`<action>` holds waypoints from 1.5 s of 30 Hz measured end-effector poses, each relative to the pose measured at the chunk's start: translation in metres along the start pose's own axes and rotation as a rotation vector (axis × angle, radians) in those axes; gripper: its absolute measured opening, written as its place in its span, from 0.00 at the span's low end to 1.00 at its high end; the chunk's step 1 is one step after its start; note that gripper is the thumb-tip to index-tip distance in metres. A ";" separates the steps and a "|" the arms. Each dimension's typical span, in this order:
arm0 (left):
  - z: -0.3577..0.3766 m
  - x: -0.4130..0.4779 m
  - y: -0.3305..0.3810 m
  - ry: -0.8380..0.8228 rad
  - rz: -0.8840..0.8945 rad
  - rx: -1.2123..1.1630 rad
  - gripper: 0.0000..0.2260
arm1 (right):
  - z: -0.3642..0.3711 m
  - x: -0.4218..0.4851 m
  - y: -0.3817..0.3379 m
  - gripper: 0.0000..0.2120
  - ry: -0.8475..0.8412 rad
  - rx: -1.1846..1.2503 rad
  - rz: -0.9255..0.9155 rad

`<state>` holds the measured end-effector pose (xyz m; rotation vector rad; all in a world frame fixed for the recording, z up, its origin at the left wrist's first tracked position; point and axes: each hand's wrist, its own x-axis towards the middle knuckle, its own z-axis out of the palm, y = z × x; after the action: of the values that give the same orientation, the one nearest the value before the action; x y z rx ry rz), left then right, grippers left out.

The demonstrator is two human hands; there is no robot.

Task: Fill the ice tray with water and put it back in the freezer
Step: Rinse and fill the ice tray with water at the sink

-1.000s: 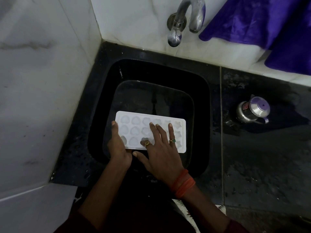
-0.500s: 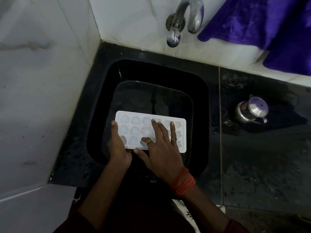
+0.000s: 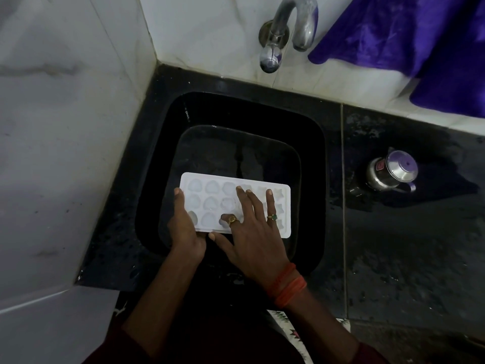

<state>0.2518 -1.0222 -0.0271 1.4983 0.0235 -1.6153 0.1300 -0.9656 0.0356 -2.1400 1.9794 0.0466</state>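
Ice tray (image 3: pixel 207 183) over sink (image 3: pixel 236 109) — left hand (image 3: pixel 185 232) grips left end, right hand (image 3: pixel 252 237) flat atop, fingers spread.

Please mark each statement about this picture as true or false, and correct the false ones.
1. The left hand holds the left end of the ice tray. True.
2. Water is running from the tap. False: no stream shows below its spout.
3. The right hand lies on top of the tray with its fingers spread. True.
4. The steel jug stands inside the sink. False: it stands on the dark counter, to the right of the sink.
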 end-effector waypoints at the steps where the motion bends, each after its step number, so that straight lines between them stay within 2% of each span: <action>1: 0.000 0.000 0.001 -0.006 -0.003 -0.003 0.22 | -0.001 0.000 0.000 0.29 -0.012 -0.001 0.000; 4: 0.000 -0.001 0.002 -0.009 -0.002 -0.006 0.21 | -0.003 0.001 0.001 0.28 -0.043 -0.005 -0.001; 11: 0.000 -0.003 0.003 -0.029 0.003 -0.018 0.21 | -0.011 0.000 0.002 0.28 0.015 -0.034 -0.001; 21: 0.002 -0.004 0.004 -0.010 -0.005 0.003 0.21 | -0.010 -0.001 -0.002 0.32 -0.090 -0.087 -0.046; 40: 0.000 -0.001 0.003 -0.016 -0.010 -0.001 0.22 | -0.005 0.003 0.002 0.28 -0.029 -0.021 -0.019; 45: 0.000 -0.001 0.002 -0.011 -0.014 -0.007 0.22 | -0.003 0.001 -0.001 0.30 -0.028 -0.026 -0.021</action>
<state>0.2531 -1.0226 -0.0251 1.4871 0.0332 -1.6328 0.1302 -0.9666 0.0380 -2.1635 1.9517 0.0981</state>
